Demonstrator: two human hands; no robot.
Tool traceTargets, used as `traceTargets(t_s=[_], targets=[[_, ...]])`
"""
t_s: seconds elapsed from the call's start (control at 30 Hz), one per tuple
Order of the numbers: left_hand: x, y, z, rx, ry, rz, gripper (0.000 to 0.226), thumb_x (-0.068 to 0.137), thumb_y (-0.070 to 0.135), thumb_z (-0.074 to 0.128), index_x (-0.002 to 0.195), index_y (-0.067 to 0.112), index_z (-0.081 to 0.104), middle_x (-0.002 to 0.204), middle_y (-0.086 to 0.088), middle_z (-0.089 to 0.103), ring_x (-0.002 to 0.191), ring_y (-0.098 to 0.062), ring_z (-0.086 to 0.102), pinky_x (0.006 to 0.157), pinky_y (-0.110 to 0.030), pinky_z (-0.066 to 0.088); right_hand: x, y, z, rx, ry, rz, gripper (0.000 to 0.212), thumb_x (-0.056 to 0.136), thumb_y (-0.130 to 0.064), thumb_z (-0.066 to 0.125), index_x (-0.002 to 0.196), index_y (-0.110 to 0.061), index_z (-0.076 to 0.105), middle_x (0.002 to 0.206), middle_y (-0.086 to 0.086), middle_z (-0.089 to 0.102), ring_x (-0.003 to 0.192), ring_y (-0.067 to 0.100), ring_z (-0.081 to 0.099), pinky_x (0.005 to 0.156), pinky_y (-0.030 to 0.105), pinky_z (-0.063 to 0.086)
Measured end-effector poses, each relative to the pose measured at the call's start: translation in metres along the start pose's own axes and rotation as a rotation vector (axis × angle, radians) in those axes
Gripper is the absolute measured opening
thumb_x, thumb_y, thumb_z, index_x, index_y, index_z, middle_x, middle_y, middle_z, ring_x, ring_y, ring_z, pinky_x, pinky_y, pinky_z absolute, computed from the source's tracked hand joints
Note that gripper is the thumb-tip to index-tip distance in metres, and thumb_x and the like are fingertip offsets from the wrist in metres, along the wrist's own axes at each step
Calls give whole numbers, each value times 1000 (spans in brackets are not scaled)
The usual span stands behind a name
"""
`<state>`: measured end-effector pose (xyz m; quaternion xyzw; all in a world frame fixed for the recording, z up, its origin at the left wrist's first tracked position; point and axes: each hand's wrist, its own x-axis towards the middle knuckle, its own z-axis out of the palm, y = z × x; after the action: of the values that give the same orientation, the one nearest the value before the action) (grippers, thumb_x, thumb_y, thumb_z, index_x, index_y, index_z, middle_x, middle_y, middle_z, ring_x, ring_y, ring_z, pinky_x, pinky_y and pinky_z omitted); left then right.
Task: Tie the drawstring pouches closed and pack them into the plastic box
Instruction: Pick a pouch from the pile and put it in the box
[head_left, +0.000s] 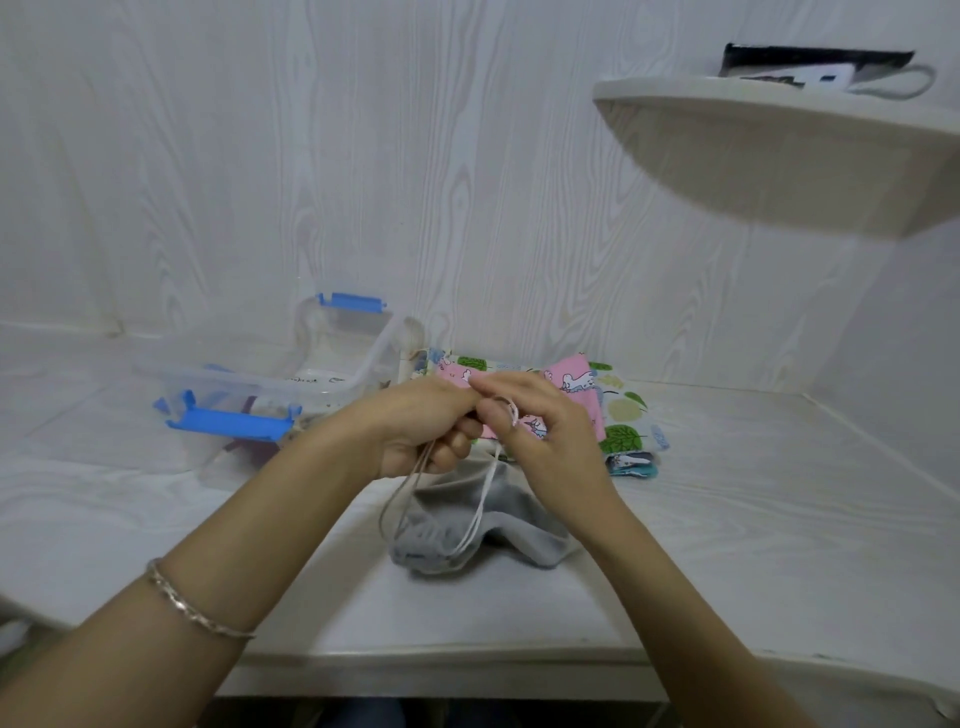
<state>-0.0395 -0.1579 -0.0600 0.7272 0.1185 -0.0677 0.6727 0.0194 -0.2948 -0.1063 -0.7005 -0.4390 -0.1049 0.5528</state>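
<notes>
A: Where is the grey cloth drawstring pouch?

B: It lies on the white table, just below both hands (patterned fabric pouches lie behind).

A: And the fingers?

B: The left hand curls round its pale cords. The right hand pinches a loop. The clear blue-latched plastic box stands to the left.

white table, wall shelf upper right, dark flat item on it
</notes>
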Motion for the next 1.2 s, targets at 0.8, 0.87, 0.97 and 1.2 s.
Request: traceTargets(t_s=[0.8, 0.87, 0.97, 1.2], targets=[[-5, -20, -13, -396, 147, 332, 45, 100, 37, 41, 60, 19, 33, 57, 2, 35, 46, -9, 22, 42, -18, 19, 11, 42, -45, 679, 363, 487, 27, 102, -18, 43, 78, -11, 54, 48, -9, 22, 39, 4, 17, 36, 17, 15], [-4, -23, -10, -173, 212, 360, 45, 99, 36, 43, 59, 16, 41, 64, 2, 60, 43, -7, 26, 41, -16, 23, 16, 34, -44, 661, 339, 463, 28, 102, -17, 44, 77, -11, 56, 48, -7, 23, 39, 5, 18, 36, 17, 15], [-5, -23, 5, 89, 198, 387, 40, 97, 33, 50, 63, 14, 58, 95, 4, 75, 45, -9, 25, 43, -19, 26, 30, 7, -39, 682, 202, 396, 25, 101, -18, 46, 81, -9, 58, 49, -5, 30, 39, 6, 25, 36, 17, 24], [-3, -21, 14, -50, 50, 379, 20, 81, 34, 66, 84, 18, 78, 82, -2, 64, 50, -5, 34, 46, -17, 25, 70, -23, -30, 219, -3, 498, 38, 101, -33, 45, 97, -2, 66, 73, 8, 67, 60, 17, 62, 57, 25, 54]])
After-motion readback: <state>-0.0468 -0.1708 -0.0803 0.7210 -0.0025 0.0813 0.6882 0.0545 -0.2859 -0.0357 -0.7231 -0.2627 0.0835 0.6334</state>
